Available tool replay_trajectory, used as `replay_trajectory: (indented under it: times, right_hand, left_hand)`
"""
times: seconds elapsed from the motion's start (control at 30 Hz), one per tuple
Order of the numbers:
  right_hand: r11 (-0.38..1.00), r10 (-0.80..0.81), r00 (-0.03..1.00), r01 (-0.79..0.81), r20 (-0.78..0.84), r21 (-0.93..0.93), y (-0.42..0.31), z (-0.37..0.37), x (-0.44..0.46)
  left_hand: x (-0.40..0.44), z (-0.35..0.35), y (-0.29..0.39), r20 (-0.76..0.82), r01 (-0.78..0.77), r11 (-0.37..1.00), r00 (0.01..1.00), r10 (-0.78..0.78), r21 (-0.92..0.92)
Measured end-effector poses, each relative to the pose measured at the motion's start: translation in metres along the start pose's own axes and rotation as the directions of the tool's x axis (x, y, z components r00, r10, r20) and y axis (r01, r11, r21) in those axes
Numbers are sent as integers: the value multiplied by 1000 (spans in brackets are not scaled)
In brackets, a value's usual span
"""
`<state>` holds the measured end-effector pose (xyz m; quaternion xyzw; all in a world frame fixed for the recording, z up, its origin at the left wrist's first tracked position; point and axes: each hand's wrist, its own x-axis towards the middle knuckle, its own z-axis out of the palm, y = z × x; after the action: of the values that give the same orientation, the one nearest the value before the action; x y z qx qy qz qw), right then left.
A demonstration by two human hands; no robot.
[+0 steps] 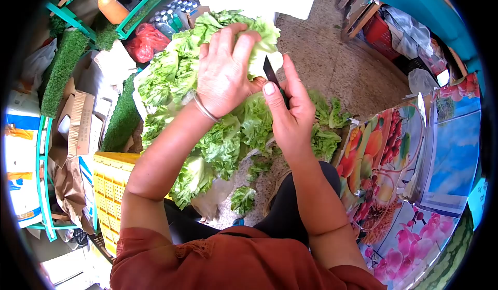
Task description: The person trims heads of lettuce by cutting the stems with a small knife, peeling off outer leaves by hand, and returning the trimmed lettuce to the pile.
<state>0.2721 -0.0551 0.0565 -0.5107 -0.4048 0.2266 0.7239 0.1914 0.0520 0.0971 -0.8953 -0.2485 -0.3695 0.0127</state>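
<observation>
My left hand [225, 69] is closed over a head of green lettuce [267, 35], its fingers curled across the leaves. In my right hand [293, 108] is a small knife [270, 71] with a dark blade, its tip pointing up against the pale base of the lettuce. The thumb lies along the knife, and the handle is mostly hidden in the palm. Beneath and around both hands spreads a heap of lettuce [171, 74]. More lettuce leaves [325, 142] lie beyond my right wrist.
A yellow plastic crate [108, 186] stands by my left elbow. Boxes with fruit and flower prints [378, 160] line the right side. On the floor [321, 49] between my feet is a loose leaf [243, 200]. A red plastic bag [147, 43] and bottles [171, 17] sit upper left.
</observation>
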Motion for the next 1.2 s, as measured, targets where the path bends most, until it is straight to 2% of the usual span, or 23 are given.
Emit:
replay_trajectory:
  times: [0.2, 0.3, 0.37, 0.4, 0.43, 0.47, 0.57, 0.6, 0.63, 0.67, 0.7, 0.73, 0.77, 0.83, 0.87, 0.9, 0.93, 0.97, 1.03, 1.1, 1.17, 1.2]
  right_hand:
    - [997, 4, 1000, -5, 8, 80, -1, -4, 3]
    - [991, -63, 998, 61, 17, 120, 0, -11, 7]
    - [997, -70, 997, 68, 37, 36, 3, -18, 8]
    - [991, -136, 990, 136, -27, -18, 5, -16, 10]
    - [991, -134, 991, 134, -26, -18, 5, -21, 11]
    - [997, 31, 999, -29, -28, 69, 3, -28, 12]
    - [962, 173, 981, -148, -92, 231, -7, -35, 14]
    - [918, 288, 946, -228, -147, 325, -8, -41, 16]
    - [887, 267, 958, -201, -107, 417, -4, -53, 20]
    - [812, 306, 945, -198, -112, 549, -3, -61, 22]
    - [766, 368, 924, -240, -101, 596, -4, -67, 21]
    - [731, 431, 895, -273, -114, 626, -2, -74, 22]
    - [706, 450, 886, -275, -114, 652, 2, -80, 22]
    - [667, 456, 888, -306, -48, 679, 7, -84, 21]
    - [660, 458, 888, -316, -32, 682, 7, -83, 20]
    - [650, 475, 880, -349, -3, 675, 7, -82, 19]
    - [641, 491, 871, -381, 25, 666, 7, -81, 19]
    - [638, 491, 871, -386, 35, 666, 8, -79, 18]
    - [631, 489, 869, -409, 71, 660, 10, -75, 18]
    - [630, 498, 864, -417, 71, 655, 9, -68, 18]
    - [632, 508, 858, -427, 70, 647, 9, -63, 16]
    - [634, 510, 857, -435, 78, 639, 11, -62, 16]
  left_hand:
    - [-5, -1, 5, 2, -18, 1000, 1000, 18, 5]
    - [-4, -3, 7, 8, -34, 999, 999, 34, 16]
    - [-3, -3, 8, 29, -46, 999, 999, 45, 27]
    - [-3, -2, 9, 30, -45, 999, 999, 45, 27]
    - [-3, -2, 10, 25, -44, 999, 999, 44, 18]
    - [-3, -1, 10, 20, -42, 999, 999, 42, 11]
    - [-3, -1, -1, -57, -50, 998, 997, 53, 42]
    - [-4, -5, -5, -20, 0, 1000, 1000, 0, 7]
    - [-3, -12, -11, -3, 61, 998, 998, -61, -9]
    - [-2, -22, -18, -34, 55, 998, 998, -56, -15]
    - [-1, -32, -28, -70, 47, 999, 996, -48, -18]
    - [-4, -43, -40, -154, -4, 1000, 988, 7, 25]
    - [0, -77, -19, -105, 28, 992, 994, -15, 126]
    - [-13, -97, -41, -80, 77, 977, 995, -62, 198]
    - [-20, -113, -35, -5, 127, 931, 991, -133, 341]
    - [-33, -112, -62, 32, 77, 907, 995, -98, 414]
    - [-45, -114, -68, 149, 142, 821, 952, -266, 553]
    - [-55, -114, -73, 233, 173, 709, 869, -437, 684]
    - [-84, -97, -90, 358, 142, 607, 695, -624, 782]
    - [-109, -71, -106, 423, 218, 583, 500, -756, 783]
    - [-155, -33, -145, 600, 449, 637, 244, -762, 626]
    - [-170, -26, -150, 595, 458, 635, 250, -764, 622]
